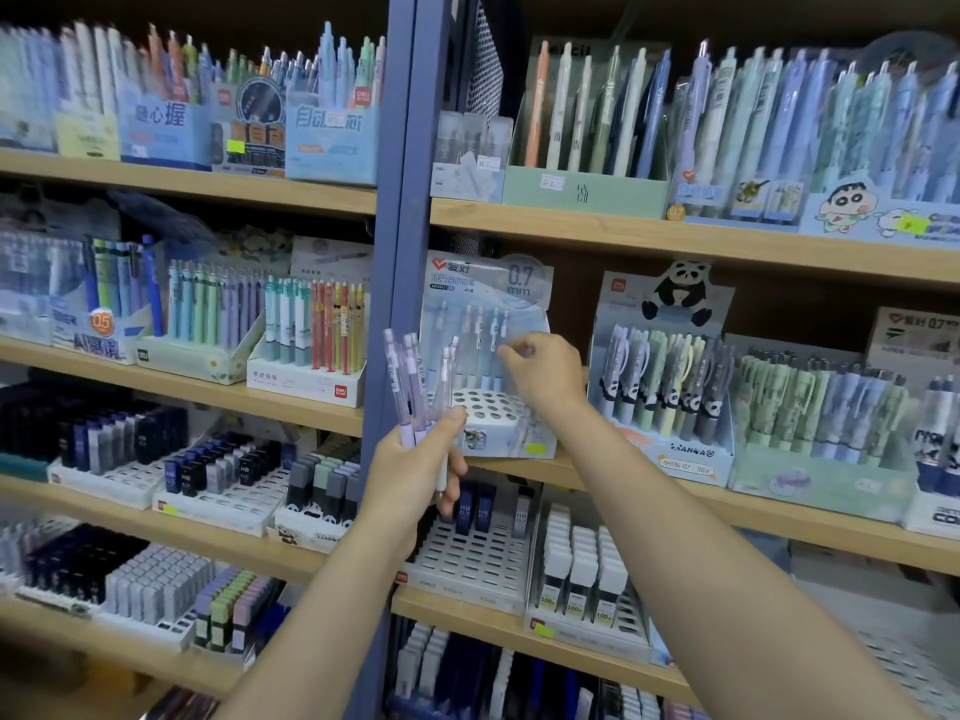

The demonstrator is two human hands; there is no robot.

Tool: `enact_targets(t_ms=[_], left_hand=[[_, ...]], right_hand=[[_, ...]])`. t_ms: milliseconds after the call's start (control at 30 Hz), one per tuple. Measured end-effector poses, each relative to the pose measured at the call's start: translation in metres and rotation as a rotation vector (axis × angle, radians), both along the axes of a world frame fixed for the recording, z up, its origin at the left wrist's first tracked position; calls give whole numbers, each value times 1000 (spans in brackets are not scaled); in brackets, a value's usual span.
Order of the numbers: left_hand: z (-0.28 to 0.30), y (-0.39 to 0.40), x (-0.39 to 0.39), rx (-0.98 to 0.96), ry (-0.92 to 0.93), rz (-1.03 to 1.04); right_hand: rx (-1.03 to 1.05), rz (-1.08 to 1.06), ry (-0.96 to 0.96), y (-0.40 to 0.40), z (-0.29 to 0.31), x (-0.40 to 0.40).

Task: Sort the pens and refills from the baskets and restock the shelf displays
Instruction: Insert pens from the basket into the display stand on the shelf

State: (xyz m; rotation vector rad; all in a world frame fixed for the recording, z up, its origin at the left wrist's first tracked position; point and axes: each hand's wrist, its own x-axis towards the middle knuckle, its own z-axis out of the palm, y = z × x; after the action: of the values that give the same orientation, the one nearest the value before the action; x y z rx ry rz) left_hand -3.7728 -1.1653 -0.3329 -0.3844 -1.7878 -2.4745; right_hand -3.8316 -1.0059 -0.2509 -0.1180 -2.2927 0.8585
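Observation:
My left hand grips a small bunch of pale purple and clear mechanical pencils, tips down, in front of the blue shelf post. My right hand reaches into the light blue 0.7 mm display box on the second shelf. Its thumb and fingers pinch the top of one pencil standing in the box's back row. The white holed insert in front of that row holds no pens in its visible holes.
The panda pen display stands right of the box, and other pen boxes stand left of the blue post. Lead refill trays sit on the shelf below. Wooden shelf edges run above and below.

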Motion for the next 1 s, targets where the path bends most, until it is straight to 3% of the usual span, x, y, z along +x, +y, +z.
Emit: enact_targets(t_ms=[200, 300, 367, 500, 600, 767, 900, 1000], left_hand=[[0, 3, 0, 51, 29, -28], [2, 6, 1, 51, 55, -37], [4, 10, 2, 46, 69, -48], [9, 20, 9, -8, 127, -130], [8, 22, 17, -28, 131, -194], [1, 16, 18, -26, 91, -113], [4, 10, 11, -17, 96, -36], [5, 3, 7, -48, 81, 57]], right_hand=[[202, -53, -81, 1, 7, 19], [317, -106, 180, 4, 4, 46], [229, -9, 306, 4, 0, 69], [-82, 387, -45, 0, -4, 95], [-136, 421, -87, 7, -2, 98], [-433, 544, -133, 15, 4, 96], [-441, 668, -240, 6, 0, 94], [-480, 586, -123, 4, 7, 87]])
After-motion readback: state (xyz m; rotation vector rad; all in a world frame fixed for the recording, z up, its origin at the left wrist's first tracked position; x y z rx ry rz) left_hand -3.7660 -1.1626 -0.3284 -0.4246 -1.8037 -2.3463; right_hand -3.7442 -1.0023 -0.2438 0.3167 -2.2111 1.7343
